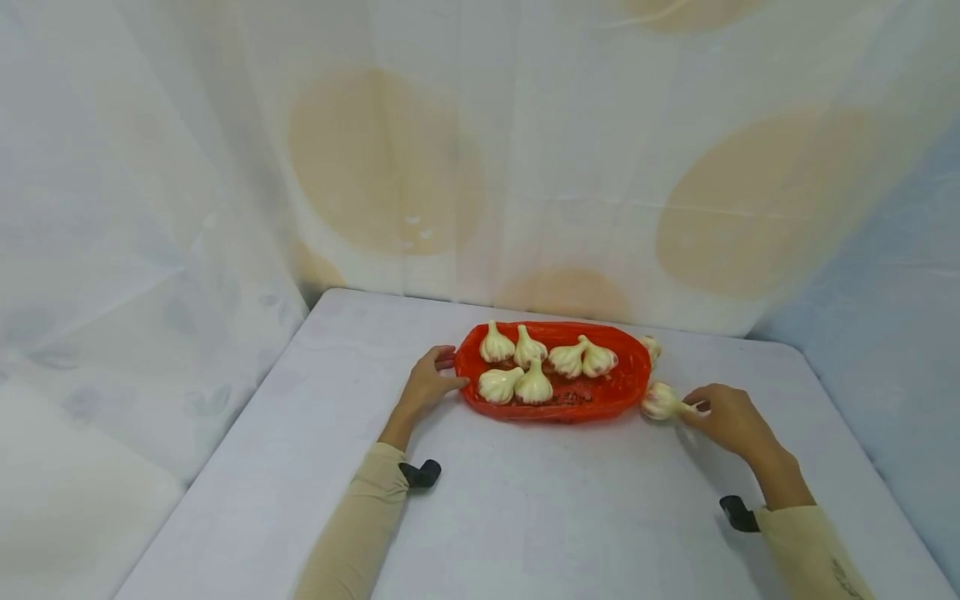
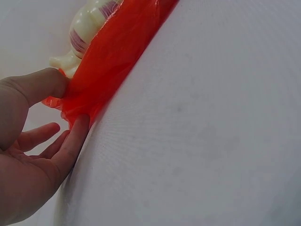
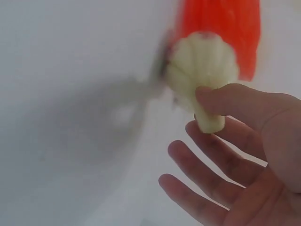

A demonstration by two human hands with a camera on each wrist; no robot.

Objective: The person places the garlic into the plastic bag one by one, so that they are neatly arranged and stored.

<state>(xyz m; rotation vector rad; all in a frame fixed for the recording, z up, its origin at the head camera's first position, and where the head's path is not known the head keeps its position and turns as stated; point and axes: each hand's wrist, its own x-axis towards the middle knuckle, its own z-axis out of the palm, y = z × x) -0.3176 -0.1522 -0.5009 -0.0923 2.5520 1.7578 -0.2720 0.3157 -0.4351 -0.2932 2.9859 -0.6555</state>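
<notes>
A red plastic bag [image 1: 600,408] lies spread into an oval tray-like shape near the table's back edge, with several garlic bulbs [image 1: 535,383] inside it. At its left end, my left hand [image 1: 426,385] holds the edge; in the left wrist view the thumb and a finger pinch the red plastic. My right hand [image 1: 723,417] pinches a garlic bulb [image 3: 202,61] by its stem between thumb and index finger, the other fingers spread apart. That bulb [image 1: 662,402] is just outside the bag's right end. Another garlic bulb [image 1: 652,348] sits behind that end, partly hidden.
The white table [image 1: 540,508] stretches toward me in front of the bag. A patterned curtain [image 1: 555,200] hangs behind the table and white cloth [image 1: 112,333] at the left. Black wrist mounts [image 1: 422,474] are on both sleeves.
</notes>
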